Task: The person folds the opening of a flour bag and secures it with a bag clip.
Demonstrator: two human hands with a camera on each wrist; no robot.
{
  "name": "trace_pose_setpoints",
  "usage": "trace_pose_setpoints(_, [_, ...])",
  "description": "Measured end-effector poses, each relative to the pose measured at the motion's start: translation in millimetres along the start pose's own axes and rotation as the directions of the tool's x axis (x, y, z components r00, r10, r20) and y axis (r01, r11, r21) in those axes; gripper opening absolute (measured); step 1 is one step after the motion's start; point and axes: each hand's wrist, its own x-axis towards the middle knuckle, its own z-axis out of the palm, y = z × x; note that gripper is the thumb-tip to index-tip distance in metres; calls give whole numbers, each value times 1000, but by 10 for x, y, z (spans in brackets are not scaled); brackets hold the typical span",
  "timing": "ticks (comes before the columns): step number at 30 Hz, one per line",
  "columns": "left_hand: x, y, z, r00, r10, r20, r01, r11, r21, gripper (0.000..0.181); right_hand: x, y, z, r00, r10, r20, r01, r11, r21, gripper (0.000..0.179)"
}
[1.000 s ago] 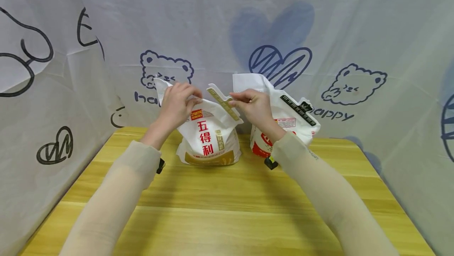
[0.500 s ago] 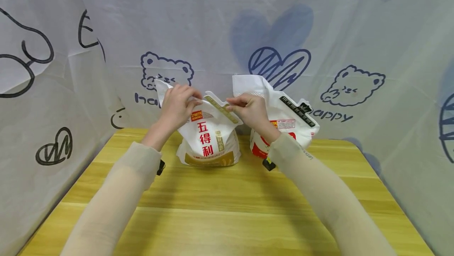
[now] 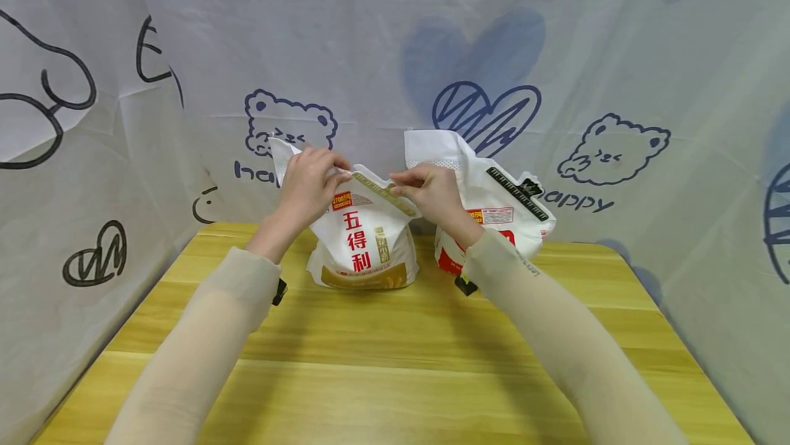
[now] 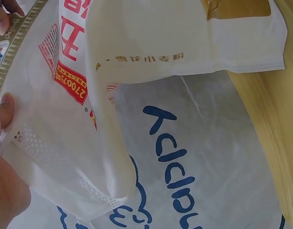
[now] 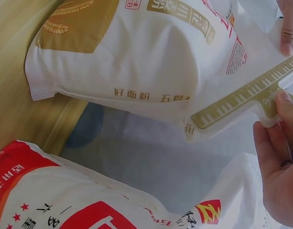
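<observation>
A white flour bag (image 3: 361,229) with red lettering and a gold base band stands on the table, its top folded at a slant. My left hand (image 3: 310,184) grips the upper edge of this bag between thumb and fingers. Along the slanted right side of the top lies a gold bag clip (image 3: 378,189) with a ruler-like pattern. My right hand (image 3: 432,193) pinches that clip by its middle tab. In the right wrist view the clip (image 5: 244,98) spans the bag's edge, and the left thumb (image 5: 289,40) is close to its upper end.
Close on the right stands a second flour bag (image 3: 527,229), white and red, with a black bag clip (image 3: 517,191) across its top. Both bags are near the back of the wooden table (image 3: 370,376). A patterned cloth (image 3: 370,47) hangs right behind.
My right hand has moved slightly left and the gold clip has come down lower over the slanted bag edge. My left hand keeps its grip on the bag top.
</observation>
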Motion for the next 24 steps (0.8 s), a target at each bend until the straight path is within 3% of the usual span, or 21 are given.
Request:
trace_pose_setpoints(10, [-23, -19, 8, 998, 33, -52, -36, 998, -56, 13, 26, -28, 41, 999, -10, 46, 15, 995, -103, 20])
trace_pose_setpoints(24, [-14, 2, 7, 994, 64, -84, -68, 997, -46, 12, 19, -106, 41, 993, 58, 100, -40, 983, -177, 33])
